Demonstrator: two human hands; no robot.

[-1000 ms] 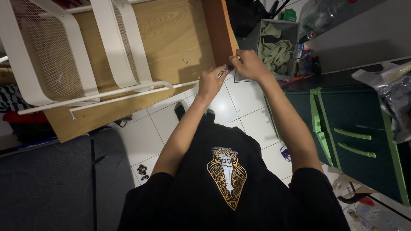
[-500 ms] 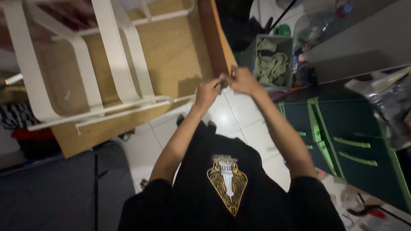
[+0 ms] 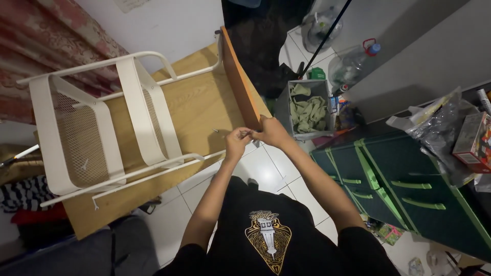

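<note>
Currently both my arms extend forward, my hands meeting at the near corner of the wooden board [image 3: 194, 110]. My left hand [image 3: 237, 143] pinches a small metal part [image 3: 246, 134], fingers narrow. My right hand [image 3: 273, 132] grips the board's orange edge [image 3: 240, 82], fingers curled. The white wire rack [image 3: 97, 128] lies left.
</note>
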